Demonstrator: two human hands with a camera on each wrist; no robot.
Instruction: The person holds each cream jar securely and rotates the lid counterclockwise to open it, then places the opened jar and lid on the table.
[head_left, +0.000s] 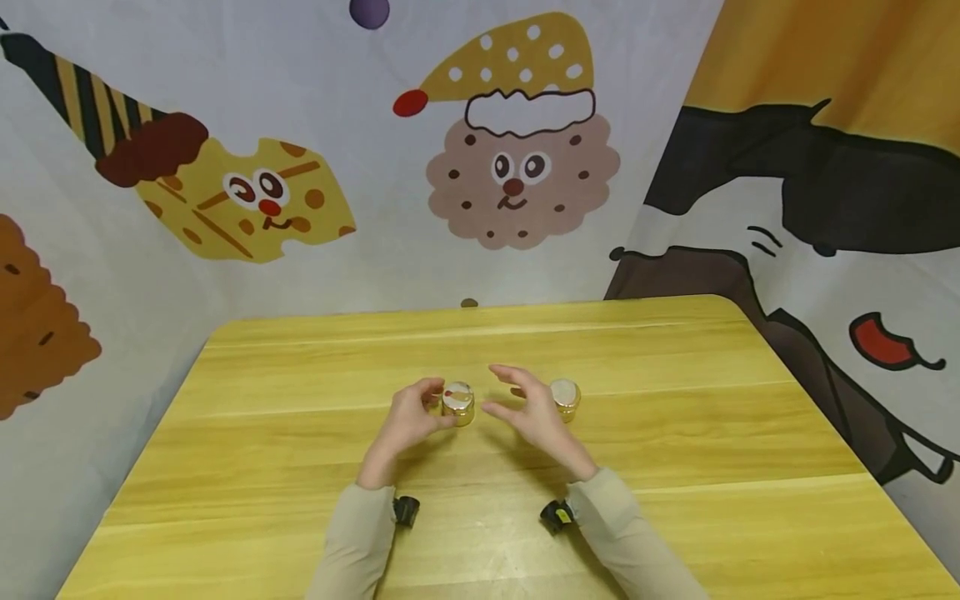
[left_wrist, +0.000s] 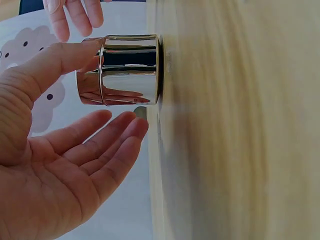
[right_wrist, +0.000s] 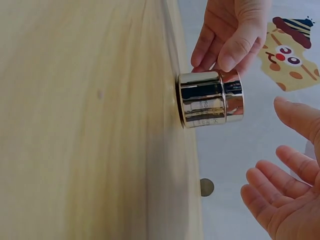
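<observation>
A shiny gold jar (head_left: 458, 404) with a lid stands upright on the wooden table. My left hand (head_left: 411, 417) curves loosely beside it, its thumb overlapping the lid end of the jar (left_wrist: 130, 70) in the left wrist view while the other fingers extend past it, spread and relaxed. On the jar's other side, my right hand (head_left: 534, 412) is held apart from it with thumb and fingers parted and nothing between them. Faint lettering shows on the jar's side (right_wrist: 205, 105) in the right wrist view. A second gold jar (head_left: 567, 397) stands just right of my right hand, partly hidden by it.
The yellow wood-grain table (head_left: 300, 367) reaches back to a cloth backdrop (head_left: 390, 275) printed with cartoon food figures. Small black devices, a left one (head_left: 407, 511) and a right one (head_left: 557, 517), sit at the wrists by the beige sleeves (head_left: 352, 533).
</observation>
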